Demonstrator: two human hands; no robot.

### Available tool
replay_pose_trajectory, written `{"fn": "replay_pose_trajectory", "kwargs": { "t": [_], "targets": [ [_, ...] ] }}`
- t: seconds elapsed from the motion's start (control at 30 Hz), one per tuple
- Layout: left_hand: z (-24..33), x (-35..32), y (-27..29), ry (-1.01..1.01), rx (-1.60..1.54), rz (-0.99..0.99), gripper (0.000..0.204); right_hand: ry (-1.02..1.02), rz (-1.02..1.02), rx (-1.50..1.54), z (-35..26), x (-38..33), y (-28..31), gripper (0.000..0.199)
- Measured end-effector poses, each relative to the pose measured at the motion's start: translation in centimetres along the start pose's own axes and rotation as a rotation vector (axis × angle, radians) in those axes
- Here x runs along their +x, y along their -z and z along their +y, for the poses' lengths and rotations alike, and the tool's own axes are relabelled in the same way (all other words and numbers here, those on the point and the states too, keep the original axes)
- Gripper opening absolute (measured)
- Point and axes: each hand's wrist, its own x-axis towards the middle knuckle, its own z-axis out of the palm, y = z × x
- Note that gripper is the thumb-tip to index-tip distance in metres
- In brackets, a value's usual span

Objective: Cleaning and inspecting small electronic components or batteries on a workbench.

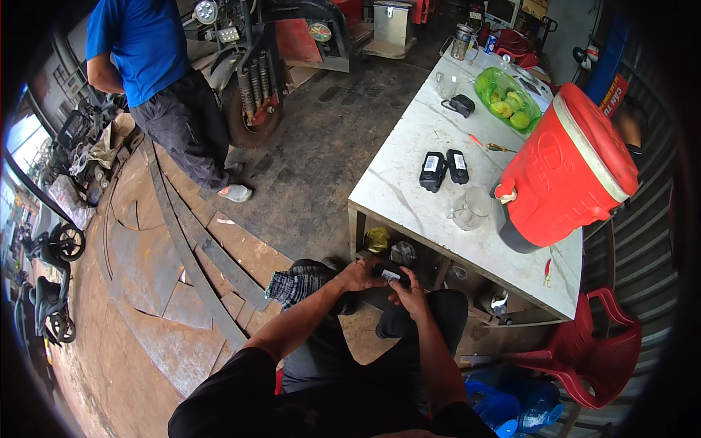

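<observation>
Seated, forearms bent inward over the lap; left hand [359,275] and right hand [409,296] meet, fingers of both clamped on a small black device [389,275] with a white label, held just below the white table [409,139] edge; red cooler [566,175] on top.

Both forearms are reaching forward over the lap, the left hand [359,275] and right hand [409,294] meeting close together, fingers curling inward in a shared grip.

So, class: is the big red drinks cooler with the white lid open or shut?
Shut: the big red drinks cooler has its white lid seated flush on top.
</observation>
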Motion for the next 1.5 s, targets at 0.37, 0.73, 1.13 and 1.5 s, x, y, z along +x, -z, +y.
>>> {"fn": "replay_pose_trajectory", "kwargs": {
  "t": [0.37, 0.73, 1.13, 1.5],
  "targets": [
    [1.4, -0.1, 0.3, 0.076, -0.227, -0.022, 0.060, 0.015, -0.016, 0.109, 0.2, 0.2, 0.3, 0.053],
    [-0.1, 0.3, 0.1, 0.186, -0.276, -0.036, 0.057, 0.054, -0.075, 0.134, 0.6, 0.4, 0.3, 0.055],
    [-0.1, 0.4, 0.0, 0.222, -0.047, -0.025, 0.064, 0.039, -0.039, 0.050, 0.9, 0.6, 0.3, 0.053],
    [1.0, 0.0, 0.3, 0.272, -0.021, 0.000, 0.057, 0.009, 0.011, 0.022, 1.0, 0.8, 0.0, 0.045]
  ]
}}
